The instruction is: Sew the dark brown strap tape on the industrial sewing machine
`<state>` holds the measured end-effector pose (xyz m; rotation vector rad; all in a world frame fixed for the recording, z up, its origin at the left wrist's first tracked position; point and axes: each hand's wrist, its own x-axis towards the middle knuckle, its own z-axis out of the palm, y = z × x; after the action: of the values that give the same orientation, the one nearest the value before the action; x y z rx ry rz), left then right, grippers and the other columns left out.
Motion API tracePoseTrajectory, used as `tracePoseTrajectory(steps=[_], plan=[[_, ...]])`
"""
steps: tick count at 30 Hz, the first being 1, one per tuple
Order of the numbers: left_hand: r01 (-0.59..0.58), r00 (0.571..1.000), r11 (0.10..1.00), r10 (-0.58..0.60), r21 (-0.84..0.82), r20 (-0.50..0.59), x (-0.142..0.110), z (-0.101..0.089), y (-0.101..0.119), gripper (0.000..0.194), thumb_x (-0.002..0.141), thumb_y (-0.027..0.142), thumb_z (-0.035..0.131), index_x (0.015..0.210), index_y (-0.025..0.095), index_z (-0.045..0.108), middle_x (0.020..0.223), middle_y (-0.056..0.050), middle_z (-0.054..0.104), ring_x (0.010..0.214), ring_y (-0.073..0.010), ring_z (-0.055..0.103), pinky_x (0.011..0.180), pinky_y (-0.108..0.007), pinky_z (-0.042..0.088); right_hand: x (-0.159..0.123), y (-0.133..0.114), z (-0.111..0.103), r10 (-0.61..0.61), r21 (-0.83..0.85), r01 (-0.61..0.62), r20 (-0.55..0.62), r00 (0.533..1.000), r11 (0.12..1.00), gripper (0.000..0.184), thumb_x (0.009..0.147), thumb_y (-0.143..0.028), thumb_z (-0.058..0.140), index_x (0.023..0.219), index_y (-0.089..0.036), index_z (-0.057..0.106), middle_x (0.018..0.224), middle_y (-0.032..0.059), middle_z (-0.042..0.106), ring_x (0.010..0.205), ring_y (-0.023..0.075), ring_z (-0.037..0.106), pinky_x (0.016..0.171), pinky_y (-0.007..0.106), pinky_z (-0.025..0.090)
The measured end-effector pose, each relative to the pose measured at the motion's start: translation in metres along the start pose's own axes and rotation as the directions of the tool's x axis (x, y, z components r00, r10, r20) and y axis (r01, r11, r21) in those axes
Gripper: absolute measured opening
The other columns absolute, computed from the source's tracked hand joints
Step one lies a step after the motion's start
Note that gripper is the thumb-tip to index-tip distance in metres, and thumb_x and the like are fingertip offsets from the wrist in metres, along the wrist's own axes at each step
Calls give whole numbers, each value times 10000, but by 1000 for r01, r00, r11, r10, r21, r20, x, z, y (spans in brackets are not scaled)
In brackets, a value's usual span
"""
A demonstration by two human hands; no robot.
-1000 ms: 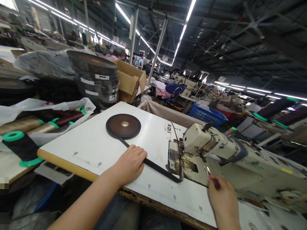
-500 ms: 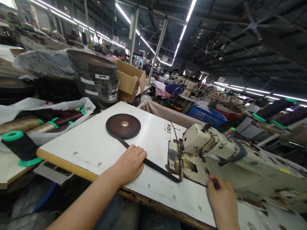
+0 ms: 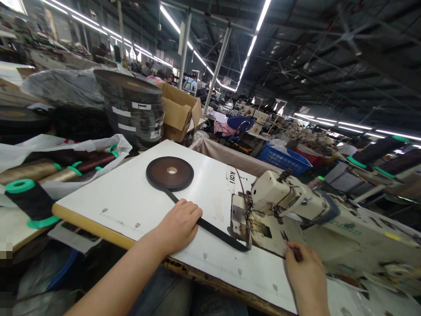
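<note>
Across the white tabletop (image 3: 125,184), your left hand (image 3: 180,224) closed over the black strip (image 3: 223,235) near the front edge, presumably keeping it straight, while your right hand (image 3: 305,267) pinched a pointed tool (image 3: 285,239).

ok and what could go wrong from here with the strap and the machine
The black strap runs under the left hand to the metal guide; if pulled at an angle there, it might twist or snag. The pointed tool in the right hand sits close to the machine's plate, so a slip could scratch it.
</note>
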<state>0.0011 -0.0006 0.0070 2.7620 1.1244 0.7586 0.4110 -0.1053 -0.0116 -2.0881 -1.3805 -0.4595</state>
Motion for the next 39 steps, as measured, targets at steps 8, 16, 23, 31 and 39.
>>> tracePoseTrajectory(steps=[8, 16, 23, 31, 39], plan=[[1, 1000, 1000, -1, -2, 2, 0, 0, 0, 123, 879, 98, 529, 873, 221, 518, 904, -63, 635, 895, -254, 564, 906, -435, 434, 0, -6, -5, 5, -1, -5, -12, 1000, 1000, 362, 789, -427, 487, 879, -189, 745, 876, 137, 682, 862, 331, 636, 895, 494, 526], [-5, 1000, 1000, 5, 3, -13, 0, 2, -1, 127, 885, 95, 522, 886, 222, 521, 902, -60, 629, 897, -254, 568, 915, -434, 430, 0, -2, -3, 10, 10, -10, 3, 1000, 1000, 366, 784, -437, 491, 872, -187, 743, 858, 132, 673, 866, 328, 640, 910, 500, 525], [1, 1000, 1000, -1, -1, 1, 0, 0, 0, 125, 883, 99, 526, 882, 223, 521, 904, -63, 632, 898, -256, 571, 910, -435, 438, -1, 0, -1, -1, 22, 1, 1, 1000, 1000, 317, 790, -425, 513, 867, -208, 731, 880, 131, 693, 843, 310, 634, 893, 487, 529], [-3, 1000, 1000, 4, 2, -10, 0, 2, -2, 121, 892, 103, 522, 886, 224, 520, 910, -65, 632, 900, -258, 566, 916, -438, 439, -1, 0, -1, 0, 14, 0, 11, 1000, 1000, 310, 790, -426, 507, 858, -211, 720, 876, 131, 696, 870, 324, 645, 913, 496, 528], [-2, 1000, 1000, 2, 0, 1, 0, -1, 0, 126, 880, 95, 526, 877, 221, 520, 903, -61, 635, 895, -252, 568, 904, -434, 436, -1, -1, -1, 16, 19, -16, 5, 1000, 1000, 326, 788, -442, 504, 854, -213, 726, 884, 130, 701, 874, 322, 653, 918, 497, 530]])
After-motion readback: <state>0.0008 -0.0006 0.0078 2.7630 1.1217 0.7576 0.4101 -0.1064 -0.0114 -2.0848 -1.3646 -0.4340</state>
